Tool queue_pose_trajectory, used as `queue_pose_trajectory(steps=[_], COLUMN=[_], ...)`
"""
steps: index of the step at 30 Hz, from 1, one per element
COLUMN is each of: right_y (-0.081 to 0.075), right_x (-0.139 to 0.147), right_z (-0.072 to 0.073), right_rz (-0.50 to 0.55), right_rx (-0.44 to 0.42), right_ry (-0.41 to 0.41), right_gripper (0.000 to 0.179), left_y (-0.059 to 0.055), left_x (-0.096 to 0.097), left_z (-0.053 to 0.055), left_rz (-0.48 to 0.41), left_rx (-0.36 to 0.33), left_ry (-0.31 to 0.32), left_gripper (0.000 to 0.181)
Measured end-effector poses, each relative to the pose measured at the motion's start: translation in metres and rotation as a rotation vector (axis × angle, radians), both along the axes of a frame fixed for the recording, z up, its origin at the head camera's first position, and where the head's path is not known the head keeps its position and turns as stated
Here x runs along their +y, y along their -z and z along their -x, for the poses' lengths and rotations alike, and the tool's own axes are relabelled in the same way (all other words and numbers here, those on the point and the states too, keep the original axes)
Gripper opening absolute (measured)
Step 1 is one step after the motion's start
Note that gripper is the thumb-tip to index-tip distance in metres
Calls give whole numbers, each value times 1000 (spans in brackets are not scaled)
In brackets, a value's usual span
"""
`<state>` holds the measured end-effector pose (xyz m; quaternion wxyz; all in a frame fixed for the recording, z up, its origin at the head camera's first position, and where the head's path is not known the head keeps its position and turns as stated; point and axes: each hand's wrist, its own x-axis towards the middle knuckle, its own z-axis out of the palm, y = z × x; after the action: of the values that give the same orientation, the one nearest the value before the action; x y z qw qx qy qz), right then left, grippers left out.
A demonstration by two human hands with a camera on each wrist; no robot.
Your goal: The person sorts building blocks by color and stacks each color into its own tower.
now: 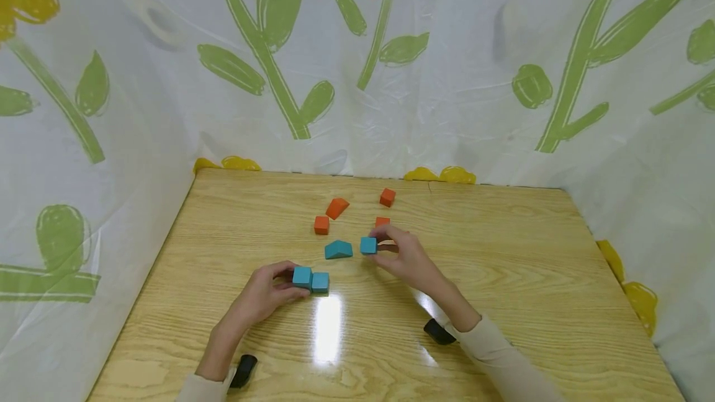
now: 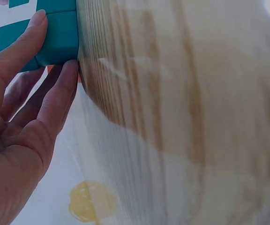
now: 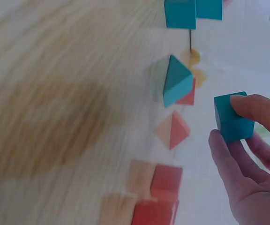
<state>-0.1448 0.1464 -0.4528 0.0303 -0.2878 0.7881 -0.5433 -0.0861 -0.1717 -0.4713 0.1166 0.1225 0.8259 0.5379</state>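
My right hand [image 1: 412, 260] pinches a blue cube [image 3: 234, 119] between thumb and fingertips, held up off the table as the right wrist view shows. My left hand [image 1: 262, 295] grips a small stack at its sides. One blue cube [image 2: 13, 43] sits on top of another blue cube [image 2: 60, 37], with the thumb on one side and fingertips on the other. Right beside the stack lies a further blue cube [image 1: 320, 282]. Between the hands, a blue triangular block [image 1: 338, 250] rests on the table.
Behind the blue blocks lie an orange-red triangular block [image 1: 337, 208] and several orange-red cubes, one cube [image 1: 321, 225] at left, another [image 1: 388, 197] farther back. The wooden table [image 1: 503, 253] is bordered by a white cloth [image 1: 447, 110] with flower prints.
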Motion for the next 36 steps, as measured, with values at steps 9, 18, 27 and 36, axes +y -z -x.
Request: queue_pose_trajectory(steps=[9,18,27,36], right_y=[4,9,13,18], right_x=[-20,-41,-61,-73], right_z=[-9,-15,-24,-28], right_rz=[-1,24,30,-25], right_rx=[25,-13,-14,57], right_ry=[-33,-100,-156,-186], right_gripper=[32,34,37,33], left_y=[0,1,-2,-2], left_x=[-1,-1,-2,-2], left_z=[0,0,0,-1], left_rz=[8,-9,-54,-83], left_rx=[-6,-1,3,3], left_ry=[-9,-6,28,49], left_gripper=[31,31,30,28])
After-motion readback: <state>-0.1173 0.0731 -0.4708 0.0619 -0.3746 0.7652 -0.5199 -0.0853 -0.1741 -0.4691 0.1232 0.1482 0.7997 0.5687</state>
